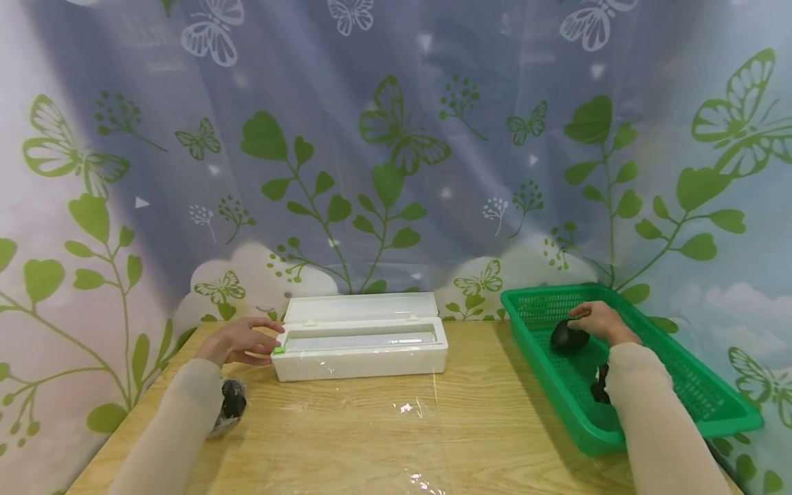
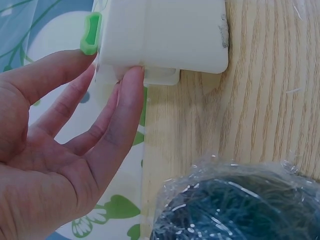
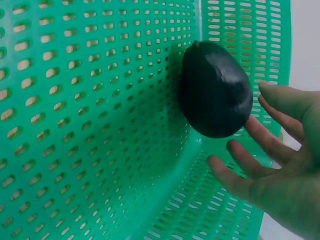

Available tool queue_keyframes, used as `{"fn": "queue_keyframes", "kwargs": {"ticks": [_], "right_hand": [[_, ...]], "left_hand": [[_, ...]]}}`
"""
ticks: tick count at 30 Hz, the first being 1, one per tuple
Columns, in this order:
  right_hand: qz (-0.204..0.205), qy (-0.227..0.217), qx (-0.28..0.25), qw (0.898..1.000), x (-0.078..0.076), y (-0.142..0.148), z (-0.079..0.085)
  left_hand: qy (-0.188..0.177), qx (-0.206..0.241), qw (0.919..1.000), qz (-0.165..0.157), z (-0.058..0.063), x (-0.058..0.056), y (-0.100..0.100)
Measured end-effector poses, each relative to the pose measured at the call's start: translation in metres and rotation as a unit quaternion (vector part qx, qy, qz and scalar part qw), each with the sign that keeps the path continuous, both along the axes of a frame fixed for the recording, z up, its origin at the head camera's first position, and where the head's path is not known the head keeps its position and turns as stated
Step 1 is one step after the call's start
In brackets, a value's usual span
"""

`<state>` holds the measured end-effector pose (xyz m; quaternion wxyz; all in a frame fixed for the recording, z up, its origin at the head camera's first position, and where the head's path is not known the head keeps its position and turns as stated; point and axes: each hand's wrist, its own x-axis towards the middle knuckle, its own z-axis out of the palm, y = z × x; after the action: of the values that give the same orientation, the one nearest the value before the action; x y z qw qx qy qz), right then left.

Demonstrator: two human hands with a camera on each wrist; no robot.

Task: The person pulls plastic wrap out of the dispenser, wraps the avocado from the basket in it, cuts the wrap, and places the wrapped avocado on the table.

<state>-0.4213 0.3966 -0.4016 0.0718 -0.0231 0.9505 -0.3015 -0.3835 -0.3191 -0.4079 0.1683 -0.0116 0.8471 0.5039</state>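
Observation:
My left hand [image 1: 247, 340] is at the left end of a white cling film dispenser [image 1: 365, 368] whose lid stands raised. In the left wrist view, its fingertips touch the dispenser's end and the thumb lies by a green slider [image 2: 91, 34]. A dark film-wrapped bundle [image 2: 240, 207] lies on the table near the left forearm. Inside a green basket [image 1: 551, 392], my right hand [image 1: 599, 322] is beside a dark, smooth, egg-shaped fruit [image 3: 216, 90]. Its fingers are spread, none curled round the fruit. Another dark item [image 1: 599, 383] in the basket is partly hidden by the right forearm.
The wooden table [image 1: 482, 412] bears the dispenser centrally and the basket at right. Shiny clear film [image 1: 405, 408] seems to stretch from the dispenser toward the front. A patterned curtain [image 1: 470, 206] hangs close behind and at both sides.

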Motion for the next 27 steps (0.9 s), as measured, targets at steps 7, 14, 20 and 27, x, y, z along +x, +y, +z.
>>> {"fn": "queue_keyframes", "kwargs": {"ticks": [7, 14, 20, 27], "right_hand": [[-0.013, -0.077, -0.069, 0.995, 0.005, -0.003, 0.006], [0.020, -0.115, -0.067, 0.991, 0.011, -0.001, 0.003], [0.045, -0.110, -0.074, 0.990, 0.013, 0.004, -0.005], [0.047, -0.101, -0.097, 0.989, 0.015, 0.004, -0.004]], "left_hand": [[-0.010, 0.012, 0.9999, 0.003, 0.004, 0.000, 0.001], [-0.011, 0.011, 0.9999, 0.005, 0.001, 0.001, 0.001], [-0.004, 0.001, 1.0000, -0.005, 0.000, 0.002, 0.000], [0.005, 0.003, 1.0000, -0.005, 0.000, 0.003, 0.000]]}}
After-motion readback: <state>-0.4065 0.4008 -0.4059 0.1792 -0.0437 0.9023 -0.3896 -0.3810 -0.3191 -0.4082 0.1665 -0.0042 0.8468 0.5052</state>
